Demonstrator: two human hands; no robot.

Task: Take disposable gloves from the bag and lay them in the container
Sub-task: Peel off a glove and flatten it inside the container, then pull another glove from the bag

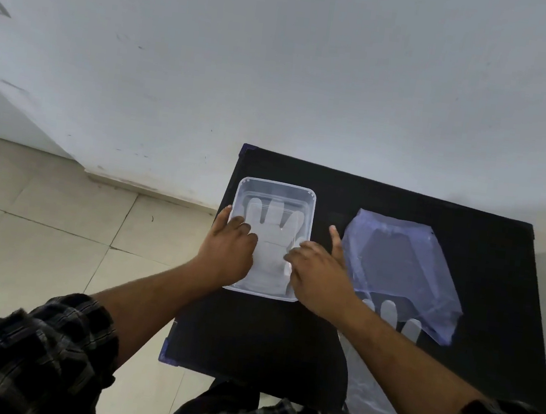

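Both hands, left hand (229, 251) and right hand (316, 274), press flat (neither grip closed) on a glove (271, 237) in the container (276, 186). The bag (405, 264) lies beside it on the table (283, 338).

Scene is lit softly and evenly w/ cool, dim daylight; only faint shadows are cast. Wide-angle bending is seen at the edges. Slight softness throughout. Pale glare is caught on the clear container (309, 211) rim.

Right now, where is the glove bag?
In the head view, the bluish plastic bag lies flat on the right part of the black table, right of the clear container, just beyond the right hand.
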